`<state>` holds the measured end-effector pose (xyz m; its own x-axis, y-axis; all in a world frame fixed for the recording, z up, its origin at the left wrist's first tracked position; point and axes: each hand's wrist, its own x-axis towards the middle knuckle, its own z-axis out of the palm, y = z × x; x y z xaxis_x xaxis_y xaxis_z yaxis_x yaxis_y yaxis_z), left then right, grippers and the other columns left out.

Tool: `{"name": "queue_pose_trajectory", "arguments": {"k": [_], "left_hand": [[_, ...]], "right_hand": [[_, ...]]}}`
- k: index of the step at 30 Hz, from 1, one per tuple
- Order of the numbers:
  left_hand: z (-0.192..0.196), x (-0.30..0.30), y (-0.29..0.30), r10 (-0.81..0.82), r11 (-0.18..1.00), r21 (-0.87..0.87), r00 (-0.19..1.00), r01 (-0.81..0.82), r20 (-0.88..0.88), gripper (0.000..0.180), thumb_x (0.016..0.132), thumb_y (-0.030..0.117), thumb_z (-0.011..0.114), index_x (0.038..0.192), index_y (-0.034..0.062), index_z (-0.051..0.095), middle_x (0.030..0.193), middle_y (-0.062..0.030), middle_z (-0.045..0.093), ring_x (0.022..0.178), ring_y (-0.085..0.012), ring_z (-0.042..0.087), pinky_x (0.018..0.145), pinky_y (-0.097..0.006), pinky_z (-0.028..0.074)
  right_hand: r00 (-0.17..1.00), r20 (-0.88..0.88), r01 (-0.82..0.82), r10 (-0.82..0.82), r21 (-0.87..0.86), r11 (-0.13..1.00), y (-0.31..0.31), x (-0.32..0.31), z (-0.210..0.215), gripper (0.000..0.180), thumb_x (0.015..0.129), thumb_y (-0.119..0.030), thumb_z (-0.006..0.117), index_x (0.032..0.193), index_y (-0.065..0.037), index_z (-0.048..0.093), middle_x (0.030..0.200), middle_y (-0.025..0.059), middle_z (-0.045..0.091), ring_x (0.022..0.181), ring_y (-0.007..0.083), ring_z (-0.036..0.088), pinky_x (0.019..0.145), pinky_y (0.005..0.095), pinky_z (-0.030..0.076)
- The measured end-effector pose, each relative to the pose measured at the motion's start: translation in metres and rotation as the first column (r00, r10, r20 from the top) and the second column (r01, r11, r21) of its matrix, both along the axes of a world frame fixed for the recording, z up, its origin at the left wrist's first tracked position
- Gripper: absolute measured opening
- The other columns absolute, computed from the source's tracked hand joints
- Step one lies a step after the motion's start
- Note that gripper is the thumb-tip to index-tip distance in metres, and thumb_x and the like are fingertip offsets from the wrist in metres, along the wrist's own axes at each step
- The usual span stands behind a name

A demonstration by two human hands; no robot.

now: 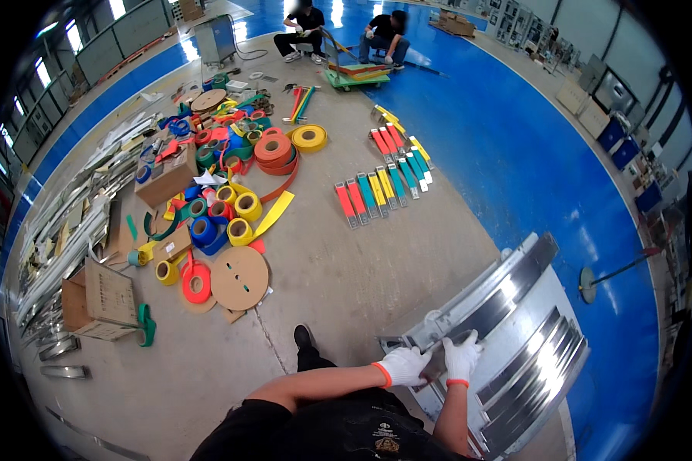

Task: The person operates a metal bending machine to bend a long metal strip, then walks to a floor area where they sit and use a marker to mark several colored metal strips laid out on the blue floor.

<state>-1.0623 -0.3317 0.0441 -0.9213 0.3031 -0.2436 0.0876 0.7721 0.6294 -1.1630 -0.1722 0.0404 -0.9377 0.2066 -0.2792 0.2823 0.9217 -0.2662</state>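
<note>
far left: cardboard boxes (pixel 104 296), coloured tape rolls (pixel 231 219) on concrete floor (pixel 346 269), well apart from the work. left hand (pixel 402 366), white glove, closed on near end of a flat metal strip (pixel 488 307). right hand (pixel 461 358) just beside it, fingers curled over same strip. strip lies on the metal rack (pixel 538 361) w/ other bars. step looks like lifting/aligning the strip; next move prob needs firm two-hand grip, watch the edges.

Glossy blue floor (pixel 515 154) borders grey concrete (pixel 346 261), windows (pixel 73 34) left.
</note>
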Motion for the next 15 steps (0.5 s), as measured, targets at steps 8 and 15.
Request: {"name": "queue_pose_trajectory", "arguments": {"k": [8, 15], "left_hand": [[0.198, 0.023, -0.279, 0.321, 0.934, 0.139, 0.6, -0.329, -0.733, 0.031, 0.085, 0.035, 0.079, 0.069, 0.0131, 0.064, 0.062, -0.0063, 0.053, 0.055, -0.0257, 0.059, 0.052, -0.04, 0.046], [0.363, 0.091, -0.377, 0.155, 0.886, -0.133, 0.554, -0.445, -0.818, 0.016, 0.07, 0.016, 0.073, 0.067, 0.0087, 0.058, 0.066, -0.0044, 0.05, 0.057, -0.0249, 0.05, 0.053, -0.037, 0.039]], "right_hand": [[0.95, -0.31, -0.217, -0.024, -0.715, 0.665, -0.159, 0.04, 0.01, 0.021, 0.096, -0.002, 0.065, 0.115, 0.001, 0.072, 0.108, 0.0143, 0.075, 0.103, 0.0191, 0.071, 0.094, 0.0301, 0.053], [0.917, -0.219, -0.398, 0.333, -0.48, 0.781, -0.284, 0.011, 0.012, 0.029, 0.093, -0.023, 0.072, 0.112, -0.001, 0.074, 0.103, 0.0173, 0.077, 0.093, 0.0257, 0.076, 0.087, 0.0351, 0.058]]}}
